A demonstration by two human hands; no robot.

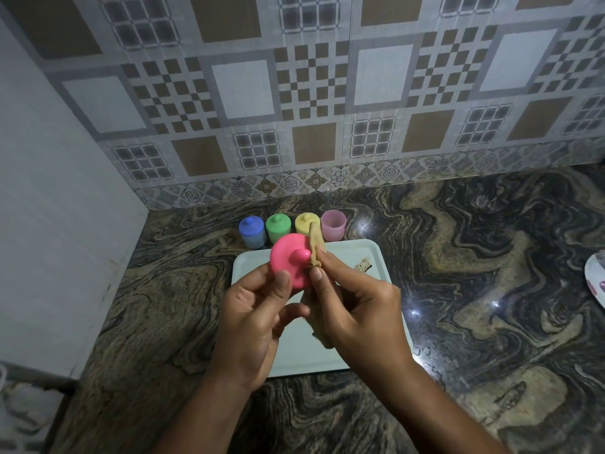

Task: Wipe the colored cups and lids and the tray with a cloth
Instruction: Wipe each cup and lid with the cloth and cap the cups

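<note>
The pink lid point(290, 258) is gripped at its lower rim by the curled fingers and thumb of the left hand point(252, 309). A tan cloth point(314, 239) is pinched in the right hand point(357, 309) and pressed beside the lid's knob. Both are held above the pale tray point(370, 257), which is laid on the marbled surface point(491, 257). Behind the tray a row is formed by the lidded blue cup point(252, 232), green cup point(278, 228) and yellow cup point(302, 224), and the uncovered pink cup point(334, 226).
</note>
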